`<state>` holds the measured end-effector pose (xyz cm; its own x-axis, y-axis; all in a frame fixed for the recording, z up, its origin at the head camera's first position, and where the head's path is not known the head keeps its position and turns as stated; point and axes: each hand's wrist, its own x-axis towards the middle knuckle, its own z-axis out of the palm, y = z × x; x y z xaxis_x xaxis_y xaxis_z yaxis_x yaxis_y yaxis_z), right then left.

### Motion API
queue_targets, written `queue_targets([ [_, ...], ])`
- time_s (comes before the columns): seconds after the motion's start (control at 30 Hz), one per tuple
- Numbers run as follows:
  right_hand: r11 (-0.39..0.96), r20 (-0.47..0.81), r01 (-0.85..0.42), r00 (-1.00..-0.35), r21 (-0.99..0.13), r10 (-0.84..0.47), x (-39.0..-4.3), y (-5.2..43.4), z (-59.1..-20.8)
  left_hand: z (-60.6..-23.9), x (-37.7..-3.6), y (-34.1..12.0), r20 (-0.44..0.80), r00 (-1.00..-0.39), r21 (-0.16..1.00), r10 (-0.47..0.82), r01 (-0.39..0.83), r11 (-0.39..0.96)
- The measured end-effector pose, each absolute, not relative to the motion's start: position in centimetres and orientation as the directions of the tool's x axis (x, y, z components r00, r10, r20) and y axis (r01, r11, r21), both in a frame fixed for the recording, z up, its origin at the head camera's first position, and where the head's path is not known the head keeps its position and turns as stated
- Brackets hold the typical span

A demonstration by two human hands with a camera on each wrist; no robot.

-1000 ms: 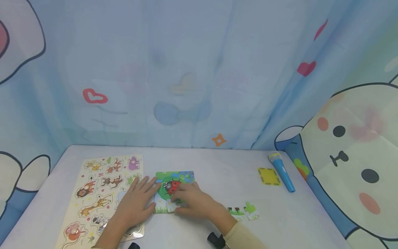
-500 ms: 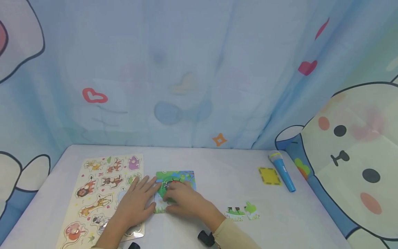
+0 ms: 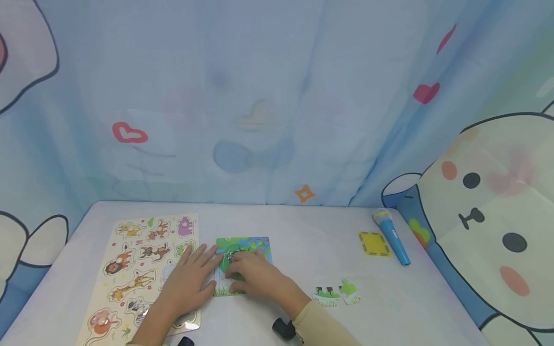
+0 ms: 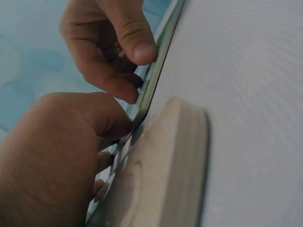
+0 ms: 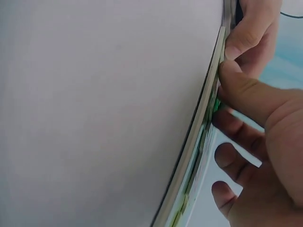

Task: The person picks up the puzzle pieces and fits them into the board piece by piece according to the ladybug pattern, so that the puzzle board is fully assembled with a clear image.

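Observation:
A small square ladybug jigsaw puzzle (image 3: 246,242) lies flat on the white table, slightly left of the middle. My left hand (image 3: 188,283) rests flat across the right side of the wooden animal board, fingers spread. Its fingertips and thumb reach the puzzle's left edge. Over the puzzle's lower middle, my right hand (image 3: 255,276) touches the surface with thumb and index finger, which stand apart; its other fingers are loosely bent in the right wrist view. This hand covers most of the ladybug picture. No piece shows raised between its fingertips.
The wooden animal board (image 3: 110,288) fills the table's left side. Two loose puzzle pieces, one with dark feet (image 3: 327,296) and one green (image 3: 348,290), lie right of my right hand. Farther right are a yellow square frame (image 3: 374,243) and a blue toy microphone (image 3: 393,238).
My right hand has shifted a little left over the puzzle and now hides more of the ladybug. My left hand has stayed in place.

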<state>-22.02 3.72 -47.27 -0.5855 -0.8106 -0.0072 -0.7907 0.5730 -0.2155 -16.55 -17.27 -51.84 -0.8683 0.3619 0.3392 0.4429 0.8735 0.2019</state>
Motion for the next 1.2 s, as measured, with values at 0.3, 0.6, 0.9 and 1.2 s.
queue_targets([
  [0.3,0.520,-0.040,-0.811,-0.530,-0.268,-0.847,-22.2,5.8,-46.9,-52.0,-16.6,-17.2,0.369,-0.856,0.192,0.363,0.452,0.871],
  [0.6,0.541,0.001,-0.736,-0.592,-0.408,-0.806,-21.9,9.2,-45.6,-51.9,-16.6,-17.1,0.348,-0.868,0.205,0.354,0.439,0.875],
  [0.9,0.606,0.035,-0.693,-0.669,-0.391,-0.742,-22.5,13.9,-46.1,-52.0,-16.7,-17.4,0.351,-0.864,0.198,0.360,0.444,0.874],
  [1.2,0.734,-0.004,-0.590,-0.779,-0.337,-0.627,-22.1,18.8,-46.5,-52.1,-16.7,-17.2,0.374,-0.855,0.198,0.361,0.453,0.869],
])
